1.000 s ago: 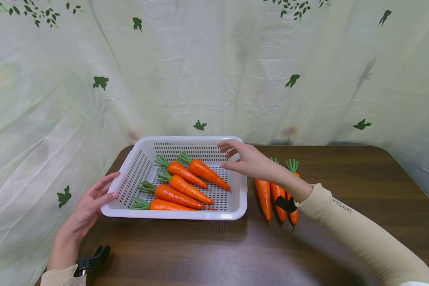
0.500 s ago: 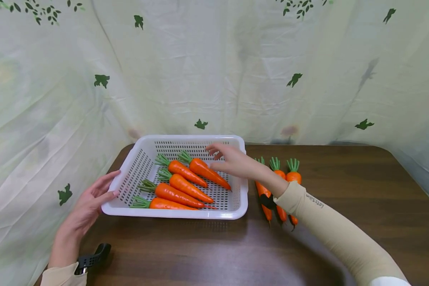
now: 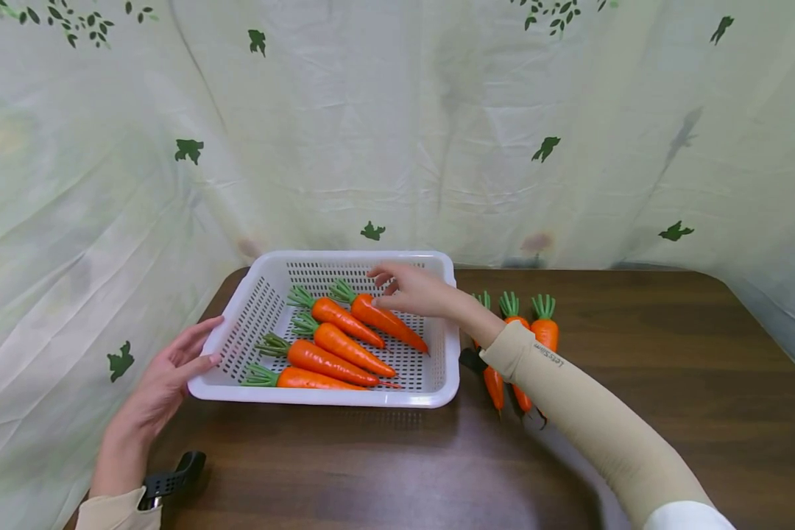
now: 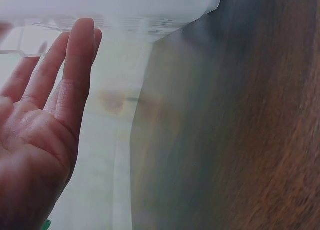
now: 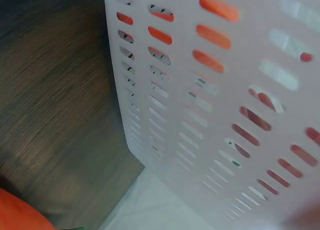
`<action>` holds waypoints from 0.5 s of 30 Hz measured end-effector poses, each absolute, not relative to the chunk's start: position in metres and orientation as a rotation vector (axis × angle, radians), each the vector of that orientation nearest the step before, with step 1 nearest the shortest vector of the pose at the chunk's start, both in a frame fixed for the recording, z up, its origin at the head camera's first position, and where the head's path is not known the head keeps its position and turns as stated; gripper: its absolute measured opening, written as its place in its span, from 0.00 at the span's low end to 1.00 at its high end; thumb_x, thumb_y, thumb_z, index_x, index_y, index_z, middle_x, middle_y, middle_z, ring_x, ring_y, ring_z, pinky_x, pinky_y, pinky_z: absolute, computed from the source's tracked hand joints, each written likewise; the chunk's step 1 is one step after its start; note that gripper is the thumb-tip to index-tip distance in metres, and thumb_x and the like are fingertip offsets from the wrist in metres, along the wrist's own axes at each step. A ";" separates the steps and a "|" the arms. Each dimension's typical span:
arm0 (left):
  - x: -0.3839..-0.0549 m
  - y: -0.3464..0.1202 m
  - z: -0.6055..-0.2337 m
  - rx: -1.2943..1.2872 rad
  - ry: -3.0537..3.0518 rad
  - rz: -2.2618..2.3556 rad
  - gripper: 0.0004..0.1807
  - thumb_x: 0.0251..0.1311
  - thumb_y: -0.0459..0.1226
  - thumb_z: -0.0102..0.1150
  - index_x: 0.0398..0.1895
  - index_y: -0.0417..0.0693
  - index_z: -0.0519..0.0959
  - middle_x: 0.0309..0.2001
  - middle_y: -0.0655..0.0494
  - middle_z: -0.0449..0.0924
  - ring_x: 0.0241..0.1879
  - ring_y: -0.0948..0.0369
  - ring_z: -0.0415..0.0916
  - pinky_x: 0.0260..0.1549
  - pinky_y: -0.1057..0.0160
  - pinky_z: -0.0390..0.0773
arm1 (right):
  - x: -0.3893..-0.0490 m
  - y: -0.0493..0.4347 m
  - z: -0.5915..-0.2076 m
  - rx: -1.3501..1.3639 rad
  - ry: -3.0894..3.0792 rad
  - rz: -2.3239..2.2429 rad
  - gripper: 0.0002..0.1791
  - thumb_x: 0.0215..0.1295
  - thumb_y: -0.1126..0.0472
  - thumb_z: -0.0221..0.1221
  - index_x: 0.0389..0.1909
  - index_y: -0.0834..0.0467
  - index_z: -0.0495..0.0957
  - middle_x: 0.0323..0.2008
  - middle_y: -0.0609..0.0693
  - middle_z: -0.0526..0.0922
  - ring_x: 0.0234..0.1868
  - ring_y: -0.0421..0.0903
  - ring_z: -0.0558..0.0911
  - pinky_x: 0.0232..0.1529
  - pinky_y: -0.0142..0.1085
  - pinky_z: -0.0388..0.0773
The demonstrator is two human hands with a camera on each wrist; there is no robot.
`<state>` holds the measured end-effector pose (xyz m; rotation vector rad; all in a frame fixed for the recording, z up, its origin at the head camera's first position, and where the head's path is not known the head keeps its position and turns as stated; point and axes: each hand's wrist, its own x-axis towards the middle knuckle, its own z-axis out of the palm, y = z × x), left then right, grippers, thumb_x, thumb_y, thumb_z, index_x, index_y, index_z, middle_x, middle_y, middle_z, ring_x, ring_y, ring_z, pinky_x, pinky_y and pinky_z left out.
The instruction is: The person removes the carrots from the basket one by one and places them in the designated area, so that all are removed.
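Note:
A white perforated plastic basket [image 3: 331,397] holds several orange carrots [image 3: 334,346] with green tops. My left hand [image 3: 165,379] touches the basket's left end, thumb and fingertips at the rim; the left wrist view shows its fingers straight beside the basket's underside [image 4: 165,4]. My right hand [image 3: 414,291] reaches over the right end, fingers loosely bent, thumb tip overlapping the back carrot [image 3: 397,331] near its top. The right wrist view is mostly the basket's slotted end wall [image 5: 200,125], with orange carrots showing through; the right fingers are largely hidden there.
On the brown wooden table [image 3: 649,353], 3 more carrots [image 3: 545,331] lie right of the basket, partly under my right forearm. A pale curtain with leaf prints [image 3: 477,132] hangs behind the table and down its left side.
My right hand has moved left, from the basket's right rim to over the back carrot. My left hand and the basket keep their places.

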<state>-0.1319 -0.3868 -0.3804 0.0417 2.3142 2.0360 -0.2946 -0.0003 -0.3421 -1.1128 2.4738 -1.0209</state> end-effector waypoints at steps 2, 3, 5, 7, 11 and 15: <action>-0.132 -0.387 -0.381 0.044 2.314 2.035 0.33 0.71 0.34 0.53 0.76 0.63 0.58 0.65 0.58 0.64 0.54 0.61 0.74 0.45 0.55 0.80 | -0.296 -0.003 -0.343 -1.109 2.482 -0.997 0.29 0.66 0.56 0.61 0.66 0.60 0.69 0.58 0.56 0.77 0.49 0.46 0.80 0.49 0.37 0.78; -0.132 -0.387 -0.381 0.045 2.314 2.035 0.33 0.71 0.34 0.53 0.76 0.63 0.58 0.65 0.58 0.64 0.54 0.61 0.74 0.45 0.55 0.80 | -0.297 -0.004 -0.344 -1.106 2.489 -0.979 0.29 0.66 0.56 0.61 0.66 0.59 0.68 0.58 0.56 0.77 0.49 0.46 0.80 0.49 0.37 0.78; -0.132 -0.387 -0.382 0.047 2.313 2.037 0.33 0.70 0.34 0.53 0.76 0.62 0.58 0.65 0.58 0.65 0.54 0.61 0.74 0.45 0.55 0.80 | -0.298 -0.006 -0.346 -1.101 2.500 -0.947 0.28 0.66 0.56 0.61 0.66 0.58 0.69 0.57 0.54 0.77 0.49 0.44 0.80 0.49 0.36 0.78; -0.132 -0.388 -0.382 0.047 2.314 2.039 0.33 0.70 0.34 0.53 0.76 0.62 0.58 0.65 0.59 0.65 0.54 0.61 0.74 0.45 0.55 0.80 | -0.300 -0.007 -0.348 -1.097 2.516 -0.918 0.28 0.66 0.55 0.61 0.65 0.57 0.69 0.56 0.52 0.77 0.49 0.43 0.79 0.49 0.35 0.78; -0.132 -0.387 -0.382 0.043 2.308 2.044 0.33 0.70 0.34 0.53 0.76 0.62 0.58 0.65 0.60 0.66 0.54 0.62 0.74 0.45 0.56 0.80 | -0.300 -0.008 -0.350 -1.091 2.533 -0.902 0.28 0.66 0.54 0.61 0.65 0.57 0.69 0.56 0.52 0.77 0.49 0.44 0.80 0.49 0.36 0.78; -0.132 -0.387 -0.382 0.037 2.304 2.047 0.33 0.71 0.34 0.53 0.76 0.62 0.58 0.64 0.61 0.67 0.53 0.62 0.75 0.45 0.57 0.80 | -0.300 -0.008 -0.351 -1.094 2.538 -0.876 0.27 0.66 0.55 0.61 0.65 0.58 0.69 0.56 0.53 0.78 0.49 0.45 0.80 0.48 0.35 0.78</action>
